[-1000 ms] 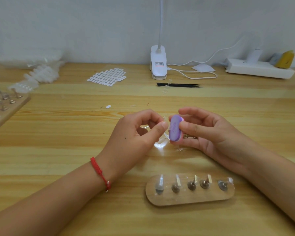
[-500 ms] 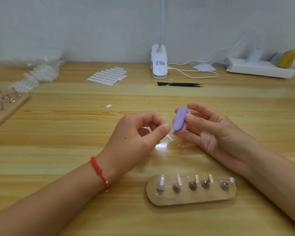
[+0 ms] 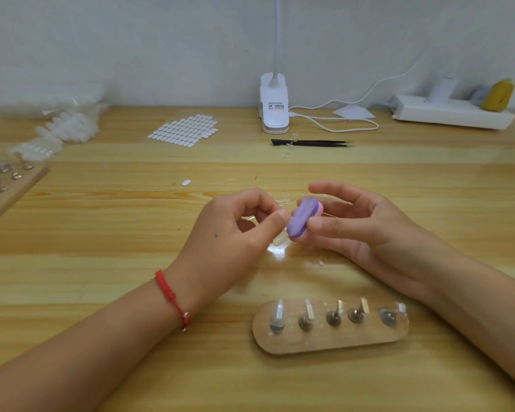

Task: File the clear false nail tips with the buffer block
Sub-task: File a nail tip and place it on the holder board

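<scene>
Head view looks down on both your hands. What does the right one hold?

My right hand [image 3: 363, 230] grips the buffer block [image 3: 302, 221], thumb on the near side and fingers curled behind it. The face toward me is purple with a pink edge, and the block stands tilted above the surface [image 3: 101, 233].

And the left?

My left hand [image 3: 235, 233] has its fingers curled in and pinches a clear false nail tip [image 3: 279, 240] between thumb and forefinger. The tip is glassy and hard to make out. What shows of it pokes out below my thumb, right at the block's lower end. I cannot tell whether tip and block touch.

Where are the two hands?

They are close together over the middle of the surface. A red cord bracelet [image 3: 173, 298] sits on my left wrist.

What lies around them?

Nearer me, between my forearms, lies a wooden holder [image 3: 330, 341] with five metal pegs in a row. Beyond my hands are black tweezers [image 3: 309, 142], a white clip lamp [image 3: 274, 105] and a sheet of white oval tabs [image 3: 185, 130]. A power strip [image 3: 452, 114] lies far right. A heap of pale nail tips [image 3: 66, 126] lies far left, and a second wooden board [image 3: 12, 185] sits at the left edge.
</scene>
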